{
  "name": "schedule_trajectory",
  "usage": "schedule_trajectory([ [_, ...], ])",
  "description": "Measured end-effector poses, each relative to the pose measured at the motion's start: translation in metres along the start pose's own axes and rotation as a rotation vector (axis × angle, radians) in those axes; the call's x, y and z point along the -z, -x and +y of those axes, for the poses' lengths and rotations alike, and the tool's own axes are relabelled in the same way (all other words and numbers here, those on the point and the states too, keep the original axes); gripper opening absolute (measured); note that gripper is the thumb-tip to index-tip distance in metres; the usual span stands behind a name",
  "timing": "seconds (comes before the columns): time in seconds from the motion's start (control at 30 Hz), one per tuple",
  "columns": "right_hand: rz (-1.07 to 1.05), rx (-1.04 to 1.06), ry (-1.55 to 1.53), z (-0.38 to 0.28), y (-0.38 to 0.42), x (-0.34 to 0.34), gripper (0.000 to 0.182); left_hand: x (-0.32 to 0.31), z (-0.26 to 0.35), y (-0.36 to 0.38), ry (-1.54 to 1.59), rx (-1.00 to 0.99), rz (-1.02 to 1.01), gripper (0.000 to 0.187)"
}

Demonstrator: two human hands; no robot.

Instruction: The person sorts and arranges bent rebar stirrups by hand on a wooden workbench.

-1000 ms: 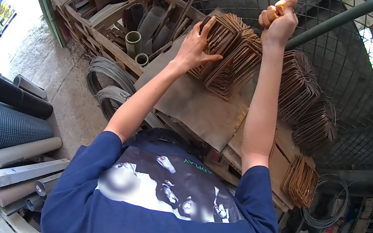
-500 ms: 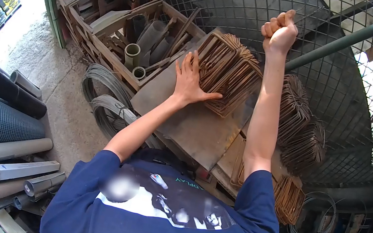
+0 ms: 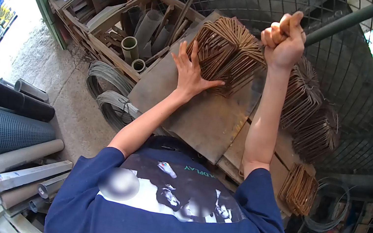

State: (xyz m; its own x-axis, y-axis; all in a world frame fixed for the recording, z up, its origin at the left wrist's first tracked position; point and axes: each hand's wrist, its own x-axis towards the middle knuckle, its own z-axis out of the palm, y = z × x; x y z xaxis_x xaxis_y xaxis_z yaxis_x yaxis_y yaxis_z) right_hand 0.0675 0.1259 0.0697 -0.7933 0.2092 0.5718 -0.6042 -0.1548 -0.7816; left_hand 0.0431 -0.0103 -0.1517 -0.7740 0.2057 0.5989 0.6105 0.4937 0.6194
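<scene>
A bundle of rusty rectangular steel stirrups [image 3: 233,50] lies on a flat metal sheet [image 3: 195,123] in front of me. My left hand [image 3: 191,73] is open against its near left side, with fingers spread and the thumb reaching along the lower edge. To the right of the bundle, my right hand [image 3: 283,41] is raised and closed in a fist, thumb uppermost. Whatever it may hold is hidden or too thin to make out. Darker stirrup bundles [image 3: 302,94] sit beyond my right forearm, and a smaller orange-brown stirrup bundle [image 3: 298,188] lies nearer me.
A wooden crate [image 3: 114,19] with pipe pieces stands at the left. Wire coils [image 3: 110,80] lie on the floor below it. Mesh rolls [image 3: 14,133] are stacked at far left. A wire mesh fence [image 3: 286,2] and a green pipe [image 3: 347,22] run behind the bundles.
My view has shifted slightly. The stirrups in the bundle now look more fanned out at the top. My right fist has moved a little; my left hand remains spread at the bundle.
</scene>
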Motion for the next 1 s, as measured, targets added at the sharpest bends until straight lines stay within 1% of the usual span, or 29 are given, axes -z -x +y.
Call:
schedule_trajectory([
  [0.03, 0.019, 0.002, -0.002, 0.0, -0.002, 0.001, 0.051, 0.004, 0.004, -0.008, 0.028, -0.06, 0.063, 0.137],
  [0.07, -0.011, -0.006, 0.007, 0.0, -0.004, 0.001, 0.051, 0.007, 0.008, -0.017, 0.058, -0.12, 0.126, 0.136],
  [0.1, -0.04, -0.015, 0.015, 0.001, -0.006, 0.0, 0.051, 0.013, 0.014, -0.032, 0.058, -0.126, 0.108, 0.136],
  [0.13, -0.038, -0.018, 0.034, 0.001, -0.006, -0.002, 0.052, 0.022, 0.022, -0.052, 0.153, -0.283, 0.165, 0.13],
  [0.17, -0.202, -0.067, -0.138, 0.005, -0.013, 0.018, 0.045, 0.03, 0.029, -0.072, 0.251, -0.439, 0.22, 0.124],
  [0.23, 0.015, -0.069, -0.016, 0.004, -0.013, 0.002, 0.052, 0.038, 0.042, -0.113, 0.419, -0.619, 0.023, 0.102],
  [0.27, 0.078, -0.038, 0.042, 0.004, -0.014, -0.005, 0.052, 0.045, 0.057, -0.125, 0.487, -0.58, -0.082, 0.072],
  [0.3, 0.047, -0.073, -0.04, 0.007, -0.016, -0.002, 0.052, 0.044, 0.06, -0.135, 0.492, -0.592, -0.106, 0.072],
  [0.37, 0.069, -0.107, -0.08, 0.006, -0.02, 0.001, 0.05, 0.031, 0.058, -0.16, 0.604, -0.569, -0.674, 0.048],
  [0.4, 0.1, -0.15, -0.163, 0.007, -0.023, 0.007, 0.05, 0.02, 0.055, -0.164, 0.612, -0.597, -0.749, 0.031],
  [0.43, 0.127, -0.135, -0.161, 0.007, -0.025, 0.011, 0.05, 0.01, 0.053, -0.167, 0.616, -0.614, -0.775, 0.031],
  [0.5, 0.101, -0.192, -0.226, 0.006, -0.027, 0.017, 0.05, -0.002, 0.052, -0.169, 0.892, -0.468, -0.986, 0.029],
  [0.53, 0.107, -0.154, -0.162, 0.005, -0.029, 0.019, 0.05, -0.004, 0.053, -0.169, 0.953, -0.459, -0.998, 0.029],
  [0.57, 0.128, -0.145, -0.154, 0.006, -0.03, 0.02, 0.05, -0.006, 0.054, -0.171, 0.961, -0.468, -1.018, 0.029],
  [0.63, 0.064, -0.116, -0.059, 0.01, -0.037, 0.026, 0.049, -0.01, 0.053, -0.177, 0.921, -0.462, -1.029, 0.029],
  [0.67, 0.128, -0.152, -0.07, 0.012, -0.041, 0.029, 0.048, -0.01, 0.053, -0.18, 0.884, -0.494, -1.034, 0.033],
  [0.7, 0.147, -0.146, -0.059, 0.016, -0.047, 0.015, 0.048, -0.008, 0.054, -0.182, 0.896, -0.505, -1.051, 0.033],
  [0.77, 0.99, -0.023, 0.524, 0.024, -0.06, -0.021, 0.046, -0.005, 0.054, -0.187, 0.841, -0.513, -1.052, 0.033],
  [0.8, 1.009, -0.015, 0.535, 0.019, -0.05, -0.018, 0.046, -0.009, 0.051, -0.189, 0.918, -0.495, -1.095, 0.032],
  [0.83, 0.906, 0.074, 0.644, 0.013, -0.034, -0.01, 0.043, -0.012, 0.052, -0.188, 0.93, -0.505, -1.108, 0.032],
  [0.9, 0.675, 0.239, 0.849, 0.002, 0.011, 0.004, 0.037, -0.016, 0.049, -0.187, 0.922, -0.42, -1.106, 0.032],
  [0.93, 0.543, 0.317, 0.945, 0.002, 0.032, 0.007, 0.034, -0.016, 0.05, -0.186, 0.995, -0.354, -1.136, 0.032],
  [0.97, 0.403, 0.395, 1.034, 0.006, 0.051, 0.006, 0.032, -0.017, 0.05, -0.184, 1.002, -0.356, -1.13, 0.032],
  [1.0, 0.604, 0.163, 1.068, 0.022, 0.074, 0.002, 0.036, -0.019, 0.05, -0.183, 0.998, -0.356, -1.103, 0.032],
])
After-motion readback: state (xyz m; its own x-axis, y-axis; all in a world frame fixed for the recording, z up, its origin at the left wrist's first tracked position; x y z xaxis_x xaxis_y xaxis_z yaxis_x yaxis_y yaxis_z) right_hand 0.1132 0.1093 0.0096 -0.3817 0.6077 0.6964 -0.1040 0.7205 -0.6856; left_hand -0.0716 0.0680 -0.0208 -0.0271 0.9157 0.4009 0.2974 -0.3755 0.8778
